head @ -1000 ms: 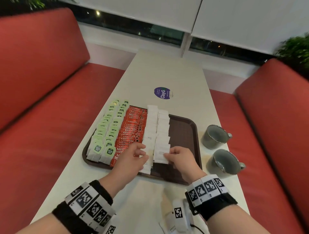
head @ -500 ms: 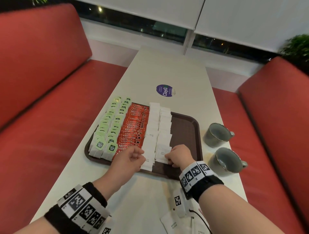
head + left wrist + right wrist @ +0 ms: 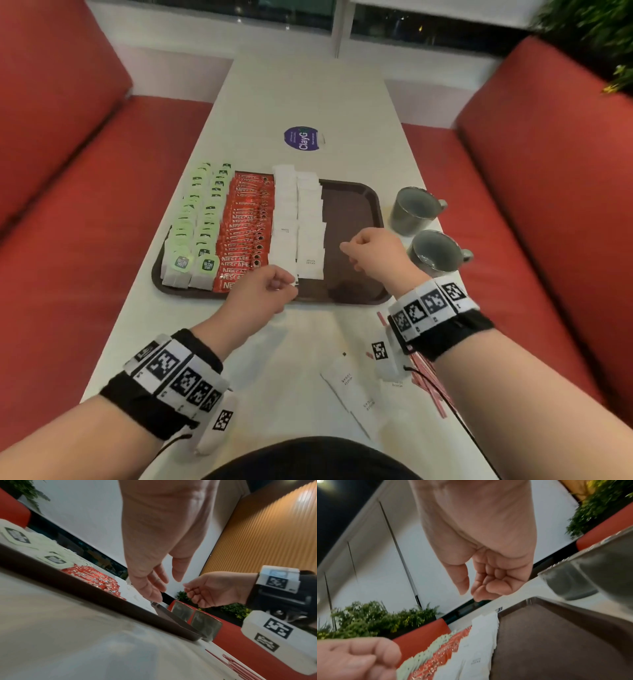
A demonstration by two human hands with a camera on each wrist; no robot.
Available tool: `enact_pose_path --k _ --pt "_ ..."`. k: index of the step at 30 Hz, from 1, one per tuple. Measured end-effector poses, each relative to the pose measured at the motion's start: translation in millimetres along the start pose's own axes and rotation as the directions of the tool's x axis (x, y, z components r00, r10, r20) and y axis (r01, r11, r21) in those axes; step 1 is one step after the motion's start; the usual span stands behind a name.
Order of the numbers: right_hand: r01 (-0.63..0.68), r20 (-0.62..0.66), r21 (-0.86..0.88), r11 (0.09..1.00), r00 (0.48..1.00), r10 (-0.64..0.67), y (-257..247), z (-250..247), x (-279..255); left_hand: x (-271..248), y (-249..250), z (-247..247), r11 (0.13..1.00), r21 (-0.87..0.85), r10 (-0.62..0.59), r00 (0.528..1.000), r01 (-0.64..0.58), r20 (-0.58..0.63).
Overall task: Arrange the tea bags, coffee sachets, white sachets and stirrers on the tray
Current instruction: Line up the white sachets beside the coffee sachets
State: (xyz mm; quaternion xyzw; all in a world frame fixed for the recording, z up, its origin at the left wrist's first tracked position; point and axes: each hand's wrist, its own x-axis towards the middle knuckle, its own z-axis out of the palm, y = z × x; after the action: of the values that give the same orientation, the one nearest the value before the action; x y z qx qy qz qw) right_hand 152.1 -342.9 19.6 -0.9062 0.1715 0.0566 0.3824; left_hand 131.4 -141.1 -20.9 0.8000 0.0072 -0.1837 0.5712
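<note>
On the brown tray [image 3: 352, 205] at mid-desk, the goods lie in lengthwise rows. Tea bags [image 3: 195, 226] with green tags fill two rows along the left side. Red coffee sachets [image 3: 245, 229] run just beside them, overlapping like shingles. White sachets [image 3: 298, 219] form two more rows to the right of the red ones, edges touching. Right third of the tray is bare brown surface.

Left hand [image 3: 263, 291] hovers over the tray's near edge, at the near end of the white rows; fingers loosely curled, thumb apart from them, nothing held. Whether a fingertip touches the nearest white sachet, cannot tell. Right hand [image 3: 373, 253] hangs above the bare part of the tray, fingers curled inward toward the palm, empty; the wrist view shows no object in it.

Near side of the white desk [image 3: 308, 96], well apart from the tray: a few loose sachets [image 3: 356, 390] lying flat, and thin red stirrers [image 3: 428, 380] partly hidden under the right wrist band. Right of the tray stand two grey mugs [image 3: 424, 233], one behind the other, upright, close together. Beyond the tray a round purple sticker [image 3: 303, 138] on the desk. Red benches [image 3: 68, 205] flank both long sides.
</note>
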Motion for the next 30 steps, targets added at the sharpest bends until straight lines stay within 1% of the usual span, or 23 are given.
enact_pose_path --k 3,5,7,8,9,11,13,14,16,19,20,22,24,26,28,30 --pt "0.029 -0.035 0.049 0.998 0.999 -0.027 15.6 -17.3 -30.8 -5.1 1.1 12.1 0.99 0.14 0.021 0.996 -0.034 0.089" --pt "0.052 -0.024 0.023 0.998 0.998 -0.051 29.6 -26.6 -51.1 -9.3 0.2 20.6 0.958 0.278 0.014 0.983 -0.065 0.182" --pt "0.062 0.041 -0.058 0.996 0.997 -0.06 44.8 -32.5 -69.0 -12.9 -1.5 30.1 0.905 0.411 -0.008 0.961 -0.11 0.275" --pt "0.066 0.094 -0.129 0.989 0.994 -0.054 53.0 -33.6 -76.0 -15.0 -1.9 35.0 0.875 0.465 -0.023 0.948 -0.135 0.318" --pt "0.074 0.154 -0.216 0.974 0.987 -0.041 61.1 -34.1 -82.9 -17.5 -2.3 40.3 0.838 0.521 -0.044 0.931 -0.163 0.362" --pt "0.11 0.266 -0.4 0.91 0.964 0.001 76.3 -32.0 -95.2 -23.5 -3.6 51.6 0.736 0.633 -0.081 0.898 -0.238 0.432" --pt "0.151 0.329 -0.523 0.839 0.944 0.035 90.0 -25.8 -104.9 -30.2 -6.1 62.7 0.634 0.706 -0.088 0.878 -0.315 0.471" --pt "0.18 0.346 -0.563 0.807 0.938 0.032 95.8 -21.7 -108.5 -33.5 -7.4 67.5 0.593 0.724 -0.076 0.87 -0.353 0.487" --pt "0.262 0.381 -0.619 0.74 0.924 -0.008 102.8 -13.9 -114.0 -38.6 -8.6 75.5 0.518 0.73 -0.033 0.843 -0.445 0.537" --pt "0.395 0.433 -0.657 0.642 0.895 -0.108 104.6 -5.8 -117.3 -41.6 -7.6 83.3 0.358 0.706 0.003 0.757 -0.611 0.653" --pt "0.426 0.445 -0.661 0.618 0.885 -0.136 104.2 -4.3 -117.3 -41.9 -6.9 85.1 0.306 0.699 0.002 0.735 -0.646 0.678" --pt "0.469 0.457 -0.676 0.568 0.872 -0.177 103.2 -2.2 -116.7 -41.4 -5.8 87.5 0.241 0.699 -0.004 0.719 -0.674 0.695" --pt "0.502 0.466 -0.688 0.524 0.859 -0.211 100.2 -1.6 -116.2 -40.9 -5.2 88.6 0.224 0.705 -0.01 0.722 -0.673 0.692" --pt "0.529 0.485 -0.685 0.5 0.844 -0.228 96.7 -1.6 -115.5 -40.1 -5.8 88.5 0.224 0.715 -0.006 0.732 -0.663 0.681" --pt "0.544 0.498 -0.676 0.497 0.834 -0.237 93.2 -2.7 -114.4 -39.1 -7.2 86.8 0.256 0.724 0.011 0.751 -0.64 0.66" --pt "0.554 0.506 -0.654 0.516 0.827 -0.246 91.4 -4.6 -112.1 -38.8 -7.5 83.2 0.312 0.732 0.031 0.777 -0.606 0.629"
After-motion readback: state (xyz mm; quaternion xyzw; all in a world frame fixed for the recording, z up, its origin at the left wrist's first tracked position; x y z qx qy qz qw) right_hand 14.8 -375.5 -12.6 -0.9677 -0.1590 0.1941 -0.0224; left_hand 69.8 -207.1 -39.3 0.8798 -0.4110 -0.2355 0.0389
